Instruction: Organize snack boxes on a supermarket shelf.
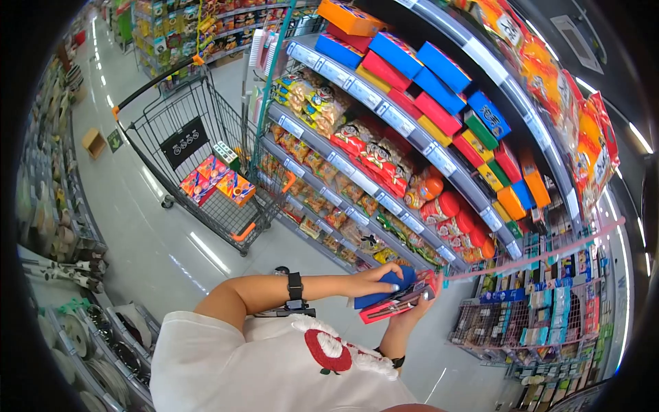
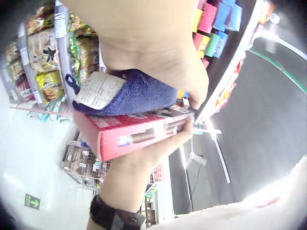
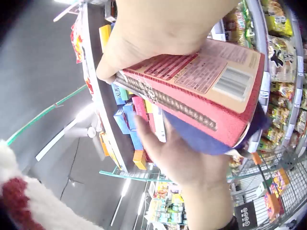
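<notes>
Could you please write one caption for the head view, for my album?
In a shop aisle, left hand holds blue cloth, right hand a red box, near snack shelves and a cart.

The left hand point(image 2: 153, 55) holds a blue cloth item point(image 2: 146, 95) – white label point(image 2: 100, 91) showing – against a red box point(image 2: 112, 142).

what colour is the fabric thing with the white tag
Deep blue. The fabric thing shows best in the left wrist view.

head view above, wrist views close in

head looks down over both hands; each wrist camera faces the same box point(image 1: 395, 305) point(image 2: 139, 134) point(image 3: 192, 86).
</notes>
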Demonstrator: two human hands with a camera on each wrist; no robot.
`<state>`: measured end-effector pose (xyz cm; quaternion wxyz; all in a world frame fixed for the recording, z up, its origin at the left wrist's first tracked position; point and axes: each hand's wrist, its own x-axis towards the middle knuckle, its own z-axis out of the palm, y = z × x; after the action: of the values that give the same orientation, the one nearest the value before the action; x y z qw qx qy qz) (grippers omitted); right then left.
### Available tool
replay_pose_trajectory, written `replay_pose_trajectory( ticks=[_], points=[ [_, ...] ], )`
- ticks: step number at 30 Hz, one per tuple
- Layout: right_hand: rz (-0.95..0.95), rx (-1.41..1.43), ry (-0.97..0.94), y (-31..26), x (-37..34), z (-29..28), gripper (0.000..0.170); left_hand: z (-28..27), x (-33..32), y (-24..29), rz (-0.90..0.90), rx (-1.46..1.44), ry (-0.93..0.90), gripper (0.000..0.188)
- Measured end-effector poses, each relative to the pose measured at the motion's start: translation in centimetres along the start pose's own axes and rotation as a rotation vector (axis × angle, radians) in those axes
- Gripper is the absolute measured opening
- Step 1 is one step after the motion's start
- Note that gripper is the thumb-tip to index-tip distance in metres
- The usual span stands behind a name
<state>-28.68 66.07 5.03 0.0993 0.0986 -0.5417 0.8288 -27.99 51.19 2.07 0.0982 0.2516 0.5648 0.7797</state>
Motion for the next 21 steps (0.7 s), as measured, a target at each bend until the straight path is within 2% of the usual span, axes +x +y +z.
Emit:
replay_pose_trajectory(
  ticks=[1,3,4,6,8,9,12,13,15,18,19,21],
  points=[
    [-0.053,-0.07,-0.04,0.1,1.4,0.8,0.084,-0.8,0.5,-1.1,-0.132,-0.068,0.045,0.034],
    [-0.107,-0.241,-0.119,0.3,4.1,2.0,0.09,-2.7,2.1,-4.0,-0.045,-0.028,0.177,0.031],
    [-0.159,-0.29,-0.183,0.6,5.0,3.1,0.092,-3.2,2.6,-3.6,-0.004,-0.013,0.231,0.03],
    [-0.272,-0.397,-0.281,1.3,6.4,5.6,0.096,-5.2,4.1,-2.1,0.021,-0.187,0.254,0.03],
    [-0.396,-0.538,-0.415,2.6,8.1,6.5,0.097,-7.7,5.4,0.9,0.134,-0.328,0.224,0.03],
    [-0.551,-0.698,-0.48,2.6,9.2,7.1,0.099,-8.4,5.8,2.5,0.124,-0.505,0.171,0.03],
    [-0.74,-0.708,-0.533,2.5,11.8,8.2,0.095,-10.0,6.6,5.3,0.158,-0.559,0.066,0.034],
    [-0.785,-0.739,-0.524,2.1,12.6,8.2,0.095,-10.4,7.2,4.6,0.144,-0.541,0.047,0.035],
    [-0.866,-0.791,-0.509,0.5,14.2,8.0,0.094,-10.8,8.2,2.7,0.109,-0.5,0.021,0.036],
    [-0.927,-0.793,-0.395,-1.3,16.2,7.4,0.091,-10.8,8.9,2.6,0.092,-0.191,-0.036,0.043],
    [-0.894,-0.724,-0.35,-1.6,16.6,7.5,0.094,-10.8,9.2,2.7,0.105,-0.15,-0.035,0.059],
    [-0.88,-0.57,-0.25,-1.5,17.1,8.3,0.09,-11.1,10.0,3.5,0.197,0.376,0.069,0.065]
  ],
)
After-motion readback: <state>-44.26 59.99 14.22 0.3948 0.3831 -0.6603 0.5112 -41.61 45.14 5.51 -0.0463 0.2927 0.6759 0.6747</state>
